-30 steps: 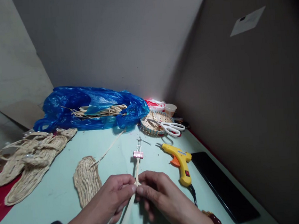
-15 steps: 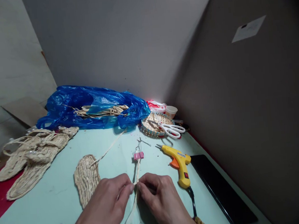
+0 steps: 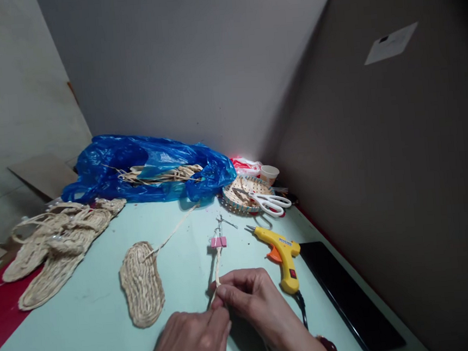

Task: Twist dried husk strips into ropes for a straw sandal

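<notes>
A pale straw braid [image 3: 217,263] hangs down toward me from a pink binder clip [image 3: 218,242], whose wire handles are hooked to a metal piece on the table. My right hand [image 3: 255,304] pinches the braid between thumb and index finger below the clip. Just beneath it, my left hand [image 3: 193,340] is closed with its fingertips close to the right hand's; strands run into this spot, though the left fingers cover them. Left of the braid lies a woven straw sole [image 3: 142,284], a loose strand trailing from it toward the blue bag.
Beyond are a blue plastic bag [image 3: 94,171] holding straw, a round basket [image 3: 236,202] with white-handled scissors [image 3: 271,204], and a paper cup [image 3: 269,173]. A yellow glue gun [image 3: 284,253] and a black flat object [image 3: 347,296] lie right; straw sandals [image 3: 61,256] lie left.
My left hand has dropped down toward me, uncovering the whole sole. The right hand still pinches the braid, its fingers now turned more to the left. The view has shifted slightly.
</notes>
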Tool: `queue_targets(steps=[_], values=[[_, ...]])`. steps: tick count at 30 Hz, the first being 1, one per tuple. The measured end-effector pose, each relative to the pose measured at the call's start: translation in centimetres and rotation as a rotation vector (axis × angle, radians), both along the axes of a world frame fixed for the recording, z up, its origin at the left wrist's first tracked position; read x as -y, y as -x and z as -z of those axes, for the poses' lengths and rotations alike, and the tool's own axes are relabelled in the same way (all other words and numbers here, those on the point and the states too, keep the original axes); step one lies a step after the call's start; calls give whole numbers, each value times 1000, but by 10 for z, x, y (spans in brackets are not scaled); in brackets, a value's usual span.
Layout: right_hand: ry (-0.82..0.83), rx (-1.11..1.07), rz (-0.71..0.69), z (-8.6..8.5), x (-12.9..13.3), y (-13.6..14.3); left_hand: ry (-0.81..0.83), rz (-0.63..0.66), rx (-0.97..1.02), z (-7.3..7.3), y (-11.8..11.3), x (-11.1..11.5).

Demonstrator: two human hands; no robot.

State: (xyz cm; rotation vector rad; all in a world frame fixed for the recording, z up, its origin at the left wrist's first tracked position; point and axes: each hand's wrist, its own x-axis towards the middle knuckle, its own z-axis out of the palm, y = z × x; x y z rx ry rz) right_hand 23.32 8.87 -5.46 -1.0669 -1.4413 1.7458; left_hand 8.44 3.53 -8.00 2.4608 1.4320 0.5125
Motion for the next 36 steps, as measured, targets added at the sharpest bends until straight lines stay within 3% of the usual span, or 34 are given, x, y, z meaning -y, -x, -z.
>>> queue_targets(steps=[4, 6, 8, 10, 15, 23, 28, 33, 36], values=[[-41, 50, 36, -3, 1, 0, 141, -281, 317, -25, 8, -12], [-54, 48, 23, -5, 1, 0, 397, -376, 560, -28, 10, -21], [-57, 43, -4, -5, 1, 0, 771, -349, 810, -24, 8, -29], [-92, 79, -11, -4, 1, -1, 991, -318, 957, -15, 5, -34], [-333, 294, -68, -6, 4, -4, 921, -292, 1005, -4, 5, -34], [-626, 783, -101, -9, 13, -7, 732, -341, 779, -11, 9, -32], [-858, 817, -86, -1, 12, -10, 659, -348, 692, -12, 10, -32], [-1215, 789, 127, 4, 20, -9, 707, -349, 752, -9, 12, -33], [-1387, 760, 144, 12, 26, -5, 775, -383, 782, -14, 11, -33]])
